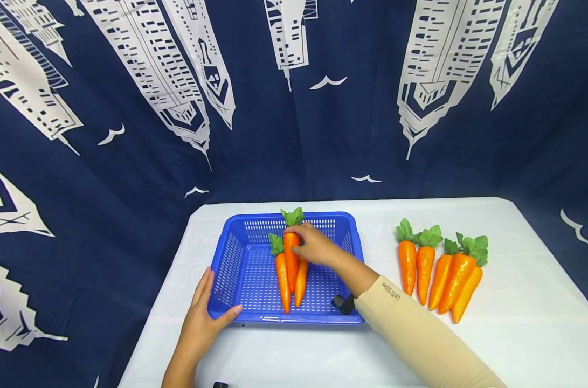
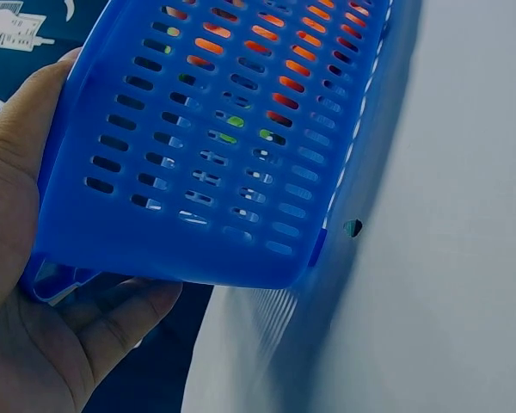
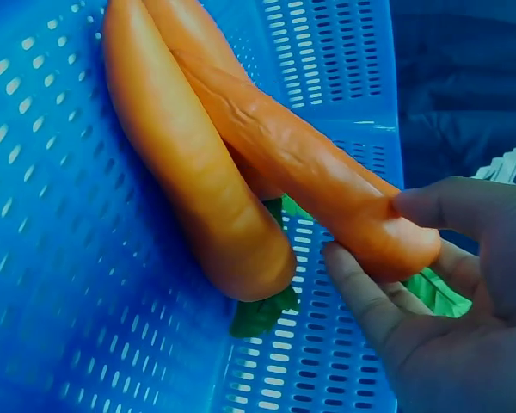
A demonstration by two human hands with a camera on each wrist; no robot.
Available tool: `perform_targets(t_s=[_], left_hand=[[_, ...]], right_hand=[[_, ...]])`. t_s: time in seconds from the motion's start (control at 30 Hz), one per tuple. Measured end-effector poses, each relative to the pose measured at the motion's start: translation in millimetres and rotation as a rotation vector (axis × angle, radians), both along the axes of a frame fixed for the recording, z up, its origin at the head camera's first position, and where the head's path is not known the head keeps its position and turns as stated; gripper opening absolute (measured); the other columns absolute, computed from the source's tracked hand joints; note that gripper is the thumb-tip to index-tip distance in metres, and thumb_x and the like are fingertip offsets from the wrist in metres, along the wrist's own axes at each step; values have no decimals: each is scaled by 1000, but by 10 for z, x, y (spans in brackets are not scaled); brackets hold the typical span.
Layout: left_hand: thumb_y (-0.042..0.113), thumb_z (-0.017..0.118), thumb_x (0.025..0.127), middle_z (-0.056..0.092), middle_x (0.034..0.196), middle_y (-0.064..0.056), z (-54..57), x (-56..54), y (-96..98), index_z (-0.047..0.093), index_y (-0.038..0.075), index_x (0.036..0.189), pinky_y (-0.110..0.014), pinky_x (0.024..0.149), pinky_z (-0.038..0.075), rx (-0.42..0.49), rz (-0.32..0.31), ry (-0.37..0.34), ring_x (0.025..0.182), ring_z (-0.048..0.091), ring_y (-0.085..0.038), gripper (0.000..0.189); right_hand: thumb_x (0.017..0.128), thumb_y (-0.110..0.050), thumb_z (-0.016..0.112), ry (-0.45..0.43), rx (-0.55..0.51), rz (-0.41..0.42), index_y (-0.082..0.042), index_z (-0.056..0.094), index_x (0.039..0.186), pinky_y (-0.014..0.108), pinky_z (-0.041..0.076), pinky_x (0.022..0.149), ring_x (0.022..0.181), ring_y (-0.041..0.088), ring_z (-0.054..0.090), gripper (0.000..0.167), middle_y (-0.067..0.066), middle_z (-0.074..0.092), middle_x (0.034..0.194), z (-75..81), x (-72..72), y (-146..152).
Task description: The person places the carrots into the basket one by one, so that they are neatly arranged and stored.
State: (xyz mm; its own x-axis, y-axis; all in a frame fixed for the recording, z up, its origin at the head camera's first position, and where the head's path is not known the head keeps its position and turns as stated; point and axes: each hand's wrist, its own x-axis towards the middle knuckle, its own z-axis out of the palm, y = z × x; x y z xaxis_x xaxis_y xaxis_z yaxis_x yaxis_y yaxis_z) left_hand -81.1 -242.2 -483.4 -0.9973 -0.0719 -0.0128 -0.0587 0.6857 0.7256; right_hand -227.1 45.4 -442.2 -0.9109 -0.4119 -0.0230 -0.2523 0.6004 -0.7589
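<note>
A blue slotted plastic basket (image 1: 255, 318) stands on the table. My left hand (image 1: 200, 315) touches its front left corner, thumb over the front rim and straight fingers along the left side; the rim and slotted wall (image 2: 172, 232) fill the left wrist view. Inside the basket, my right hand (image 1: 318, 245) pinches an orange carrot (image 1: 291, 253) by its thick end, just below the green leaves. This carrot (image 3: 305, 168) overlaps two others: a carrot (image 1: 283, 280) on its left and a carrot (image 1: 301, 280) on its right, partly hidden.
Several more leafy carrots (image 1: 456, 277) lie in a loose row on the white tabletop (image 1: 526, 302), right of the basket. My right forearm passes between them and the basket. A navy cloth (image 1: 294, 140) with white buildings and birds hangs behind the table.
</note>
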Motion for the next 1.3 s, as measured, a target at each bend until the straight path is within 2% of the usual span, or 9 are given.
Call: perform_targets(t_s=[0.23, 0.33, 0.53, 0.83, 1.1, 1.3], left_hand=[[49, 82, 81, 7, 172, 3, 2, 2, -2, 12, 24, 164, -68, 121, 20, -1, 3, 0, 158, 13, -38, 111], [49, 82, 81, 7, 172, 4, 7, 1, 1, 13, 23, 164, -67, 121, 20, -3, 4, 4, 158, 14, -37, 111], [48, 82, 82, 8, 172, 4, 15, 0, 2, 14, 24, 164, -67, 121, 20, 1, 3, 11, 158, 15, -37, 110], [47, 83, 81, 9, 172, 2, -2, 3, 7, 15, 23, 164, -66, 121, 21, -5, 7, 16, 157, 16, -37, 109], [48, 82, 82, 8, 172, 5, -11, -4, 5, 14, 24, 164, -67, 121, 20, -10, 9, 12, 158, 15, -37, 109], [49, 82, 82, 8, 172, 5, -11, -8, 2, 14, 25, 164, -67, 121, 20, -10, 12, 13, 158, 16, -37, 109]], right_hand=[[93, -9, 69, -51, 74, 39, -12, 63, 136, 48, 47, 111, 124, 32, 58, 44, 18, 57, 139, -127, -33, -1], [93, -11, 70, -62, 100, 46, -14, 64, 136, 48, 46, 113, 125, 31, 59, 44, 16, 60, 139, -154, -40, 1], [92, -13, 73, -66, 136, 81, -16, 67, 131, 46, 49, 110, 119, 28, 62, 40, 10, 67, 131, -206, -64, 8], [90, -13, 74, -87, 169, 111, -15, 69, 126, 44, 50, 105, 108, 25, 61, 36, 9, 68, 121, -270, -58, 21], [89, -11, 75, -94, 149, 110, -14, 70, 123, 42, 52, 102, 102, 23, 62, 34, 7, 70, 113, -290, -62, 21], [89, -14, 76, -87, 73, 65, -13, 71, 123, 47, 49, 107, 114, 29, 63, 34, 10, 69, 118, -284, -88, 39]])
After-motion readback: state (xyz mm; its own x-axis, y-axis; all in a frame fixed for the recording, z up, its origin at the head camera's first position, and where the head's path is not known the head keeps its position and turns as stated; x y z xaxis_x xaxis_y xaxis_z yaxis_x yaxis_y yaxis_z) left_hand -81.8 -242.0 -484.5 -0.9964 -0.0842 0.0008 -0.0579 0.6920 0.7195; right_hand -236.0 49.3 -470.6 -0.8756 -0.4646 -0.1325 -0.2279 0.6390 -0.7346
